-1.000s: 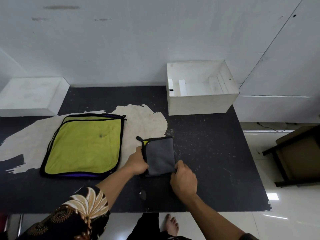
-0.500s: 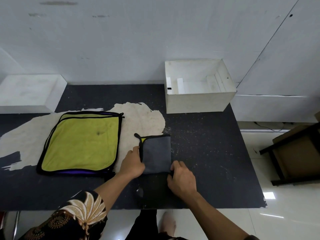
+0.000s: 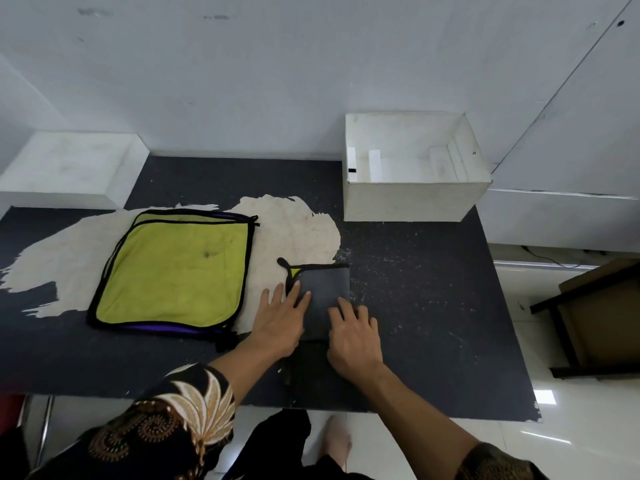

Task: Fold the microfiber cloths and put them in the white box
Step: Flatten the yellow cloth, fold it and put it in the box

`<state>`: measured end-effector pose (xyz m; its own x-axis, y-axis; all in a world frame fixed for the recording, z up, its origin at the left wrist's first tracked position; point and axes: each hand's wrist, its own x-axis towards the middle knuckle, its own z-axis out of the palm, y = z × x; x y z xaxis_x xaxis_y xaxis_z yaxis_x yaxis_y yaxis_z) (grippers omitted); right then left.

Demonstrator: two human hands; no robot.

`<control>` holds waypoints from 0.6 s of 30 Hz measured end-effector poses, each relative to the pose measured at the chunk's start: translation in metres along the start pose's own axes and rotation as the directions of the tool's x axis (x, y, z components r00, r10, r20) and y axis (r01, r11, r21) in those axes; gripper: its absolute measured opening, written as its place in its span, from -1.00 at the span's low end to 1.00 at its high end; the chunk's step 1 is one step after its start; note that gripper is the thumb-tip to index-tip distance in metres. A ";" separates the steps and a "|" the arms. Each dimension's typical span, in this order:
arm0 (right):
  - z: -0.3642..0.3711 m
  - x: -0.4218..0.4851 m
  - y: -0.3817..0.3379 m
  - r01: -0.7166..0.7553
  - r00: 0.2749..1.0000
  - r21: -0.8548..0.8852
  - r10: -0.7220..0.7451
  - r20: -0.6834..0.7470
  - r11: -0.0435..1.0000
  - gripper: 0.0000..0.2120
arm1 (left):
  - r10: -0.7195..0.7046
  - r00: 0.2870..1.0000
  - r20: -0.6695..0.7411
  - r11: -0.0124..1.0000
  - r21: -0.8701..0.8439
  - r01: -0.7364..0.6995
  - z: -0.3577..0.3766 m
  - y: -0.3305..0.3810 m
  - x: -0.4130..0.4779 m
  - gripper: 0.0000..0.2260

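While a white block (image 3: 69,168) sits well left of the white box (image 3: 415,197), a stack of unfolded yellow-green cloths (image 3: 173,271) with black trim lies flat, left of the box and nearer the person, partly on a worn pale patch of the black table (image 3: 433,306). Next, the left hand (image 3: 280,323), fingers straight and spread, presses the left edge of the folded grey cloth (image 3: 327,289), which lies on the table in front of the box's left corner, apart from it. The right hand (image 3: 353,337) rests flat on that cloth's near right part, gripping nothing. The box stands open-topped; a black mark on its inner left wall is too small to read. Right of the box, off the table, stands brown furniture (image 3: 595,313).
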<state>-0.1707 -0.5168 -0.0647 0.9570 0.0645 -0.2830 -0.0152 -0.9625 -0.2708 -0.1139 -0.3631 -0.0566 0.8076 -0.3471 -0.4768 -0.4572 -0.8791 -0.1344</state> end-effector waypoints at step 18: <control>-0.008 0.051 -0.012 -0.253 0.952 0.086 0.232 0.201 0.964 -0.13 | 0.173 0.983 0.064 0.977 0.115 -0.179 -0.012 -0.032 0.023 -0.06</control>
<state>-0.1191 -0.5041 -0.0687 0.8488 -0.1094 -0.5173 -0.2821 -0.9212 -0.2681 -0.0762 -0.3468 -0.0523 0.6910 -0.4724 -0.5471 -0.6344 -0.7591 -0.1458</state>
